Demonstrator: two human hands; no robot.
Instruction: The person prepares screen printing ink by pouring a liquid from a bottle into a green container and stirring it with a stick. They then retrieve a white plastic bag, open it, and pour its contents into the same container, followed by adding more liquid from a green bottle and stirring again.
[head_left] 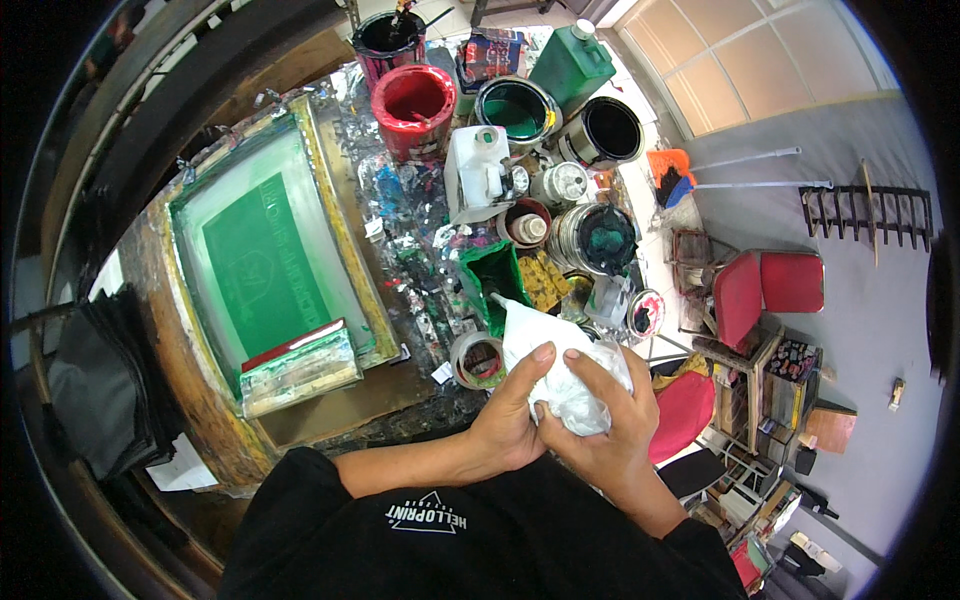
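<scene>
Between both hands I grip a white plastic bag (560, 365), bulging and creased, its narrow tip pointing up and left. That tip reaches the opening of a green-stained square container (487, 272); whether anything flows out I cannot make out. My left hand (508, 420) closes on the bag's lower left side, thumb on top. My right hand (622, 420) wraps its right side, thumb tucked below and fingers pressed into it. Close by the left hand stands a small round tub (460, 366) with a stained rim.
To the left lies a screen-printing frame (345, 225) with a green stencil, a squeegee (300, 372) across its near end. Beyond the bag crowd a red bucket (412, 135), open paint cans (607, 232), a white jug (470, 185) and a green jerrycan (572, 65). A red chair (740, 300) stands right.
</scene>
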